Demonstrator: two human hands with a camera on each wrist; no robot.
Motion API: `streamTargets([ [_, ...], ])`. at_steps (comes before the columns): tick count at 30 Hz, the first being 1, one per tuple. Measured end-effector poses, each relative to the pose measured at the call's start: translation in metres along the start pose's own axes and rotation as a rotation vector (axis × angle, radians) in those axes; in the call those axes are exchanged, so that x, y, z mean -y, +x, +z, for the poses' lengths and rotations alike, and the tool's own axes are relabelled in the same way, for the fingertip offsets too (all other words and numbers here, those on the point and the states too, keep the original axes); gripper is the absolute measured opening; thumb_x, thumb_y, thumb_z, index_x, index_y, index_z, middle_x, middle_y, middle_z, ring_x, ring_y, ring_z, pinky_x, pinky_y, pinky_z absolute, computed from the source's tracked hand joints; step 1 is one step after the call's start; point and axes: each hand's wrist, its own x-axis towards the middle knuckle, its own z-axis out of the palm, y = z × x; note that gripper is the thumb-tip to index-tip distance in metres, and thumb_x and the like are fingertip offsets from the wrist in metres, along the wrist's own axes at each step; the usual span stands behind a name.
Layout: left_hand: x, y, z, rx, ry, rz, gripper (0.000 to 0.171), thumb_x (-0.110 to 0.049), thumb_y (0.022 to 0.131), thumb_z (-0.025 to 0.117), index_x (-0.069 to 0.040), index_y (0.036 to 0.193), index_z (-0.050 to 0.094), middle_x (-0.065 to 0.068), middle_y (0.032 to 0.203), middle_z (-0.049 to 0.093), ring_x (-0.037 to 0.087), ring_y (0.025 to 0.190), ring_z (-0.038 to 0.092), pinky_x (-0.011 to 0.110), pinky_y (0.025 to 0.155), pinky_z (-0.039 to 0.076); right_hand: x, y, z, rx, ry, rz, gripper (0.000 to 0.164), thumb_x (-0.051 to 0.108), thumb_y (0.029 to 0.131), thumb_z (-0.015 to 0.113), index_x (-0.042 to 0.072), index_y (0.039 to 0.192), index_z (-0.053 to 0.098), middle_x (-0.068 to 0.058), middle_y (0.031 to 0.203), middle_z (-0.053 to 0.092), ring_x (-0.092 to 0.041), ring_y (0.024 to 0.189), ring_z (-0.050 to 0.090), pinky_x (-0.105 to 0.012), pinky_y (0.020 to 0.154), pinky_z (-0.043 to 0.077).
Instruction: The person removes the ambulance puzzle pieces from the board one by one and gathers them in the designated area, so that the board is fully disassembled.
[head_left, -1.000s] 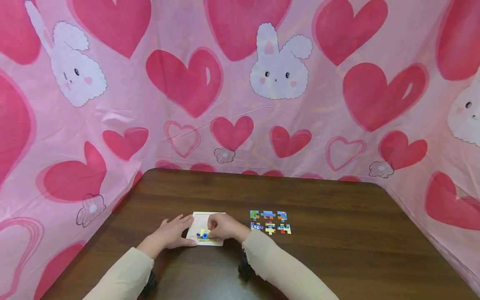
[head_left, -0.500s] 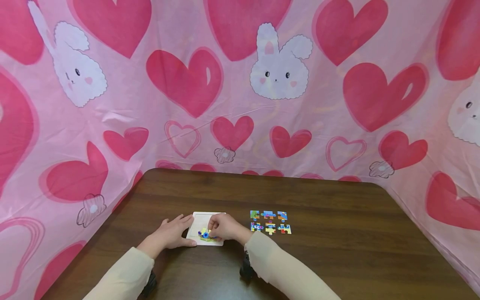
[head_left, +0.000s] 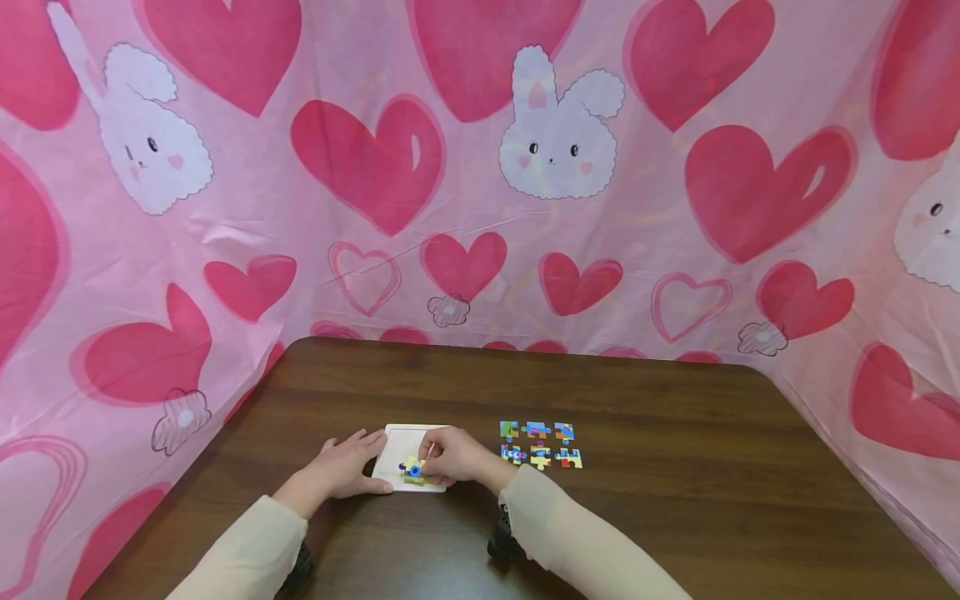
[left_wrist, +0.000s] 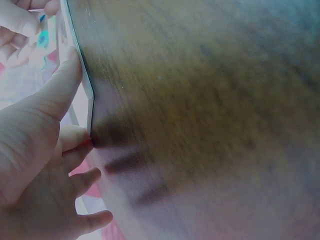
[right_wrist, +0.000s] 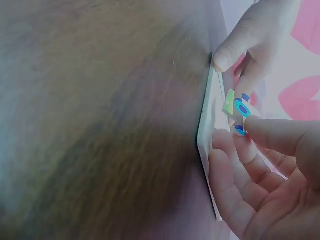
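A shallow white puzzle tray (head_left: 401,439) lies on the table between my hands. My right hand (head_left: 457,456) pinches a jigsaw piece (head_left: 414,470) over the tray's near part. Yellow and green with a blue round spot, the piece (right_wrist: 242,108) sits tilted between thumb and fingertips in the right wrist view. Its right side is hidden by the fingers in the head view. My left hand (head_left: 337,467) rests at the tray's left edge, fingers spread, the thumb at the near corner. In the left wrist view that thumb (left_wrist: 64,85) lies along the rim.
Several loose jigsaw pieces (head_left: 537,430) lie in two rows on the brown wooden table (head_left: 637,517), right of the tray. A pink cloth (head_left: 480,208) with hearts and rabbits hangs behind and beside the table.
My right hand has shifted slightly to the right over the tray, and the pinched piece has moved with it. The left hand and the loose pieces have stayed in place.
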Motion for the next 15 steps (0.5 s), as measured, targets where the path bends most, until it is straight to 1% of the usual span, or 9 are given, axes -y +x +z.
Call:
streamTargets([
  [6,0.0,0.001,0.001,-0.004,0.01,0.005,0.087,-0.055,0.073,0.069,-0.001,0.136,0.043,0.016,0.14,0.038,0.04,0.13,0.027,0.067,0.096,0.016,-0.001,-0.009,-0.01,-0.005,-0.025,-0.053,0.012,0.005,0.081,0.07,0.01,0.078,0.059,-0.003,0.062,0.054,-0.016,0.049,0.054,-0.029,0.045,0.049],
  [10,0.0,0.001,0.001,-0.006,0.009,-0.001,0.087,-0.054,0.072,0.069,-0.001,0.136,0.042,0.016,0.141,0.038,0.04,0.13,0.026,0.067,0.096,0.016,-0.003,-0.017,-0.018,-0.008,-0.007,-0.068,0.011,0.006,0.08,0.07,0.01,0.079,0.06,-0.004,0.062,0.055,-0.019,0.051,0.055,-0.03,0.047,0.049],
  [15,0.0,0.0,0.001,-0.011,0.021,0.007,0.088,-0.053,0.072,0.07,0.0,0.136,0.042,0.016,0.141,0.038,0.04,0.13,0.027,0.067,0.096,0.017,-0.007,-0.028,-0.031,-0.005,0.031,-0.091,0.009,0.004,0.081,0.069,0.008,0.08,0.061,-0.005,0.063,0.056,-0.017,0.053,0.054,-0.031,0.048,0.049],
])
